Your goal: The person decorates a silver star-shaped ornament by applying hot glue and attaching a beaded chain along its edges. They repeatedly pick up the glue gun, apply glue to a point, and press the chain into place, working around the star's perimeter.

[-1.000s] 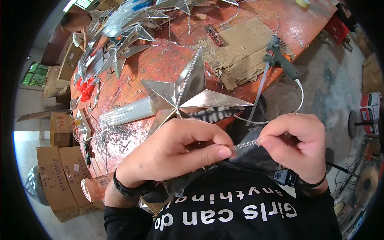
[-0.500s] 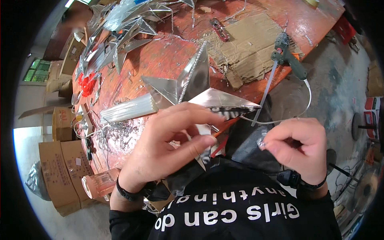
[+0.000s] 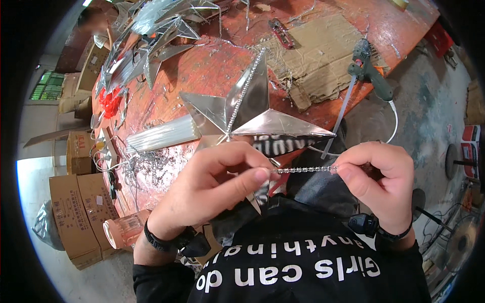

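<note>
A short silver bead chain [image 3: 305,170] is stretched straight between my two hands. Its left end is pinched between the thumb and index finger of my left hand [image 3: 222,179]. My right hand [image 3: 376,177] pinches the other end the same way. Just beyond them, a shiny silver star [image 3: 247,108] lies at the table edge, its lower points partly behind my left hand. A line of silver beads runs along the ridge of its upper point; its right point reflects dark and white patterns underneath.
A glue gun [image 3: 371,70] with a clear stick rests at the table's right edge, near torn cardboard [image 3: 323,55] and red-handled pliers [image 3: 281,34]. Clear glue sticks [image 3: 164,135] and loose chain [image 3: 146,177] lie left. More silver stars [image 3: 172,38] are piled far left; a pink jar [image 3: 126,230] stands lower left.
My left hand has closed on the chain's free end, and the chain, bunched at my right fingertips before, is now drawn out straight between both hands.
</note>
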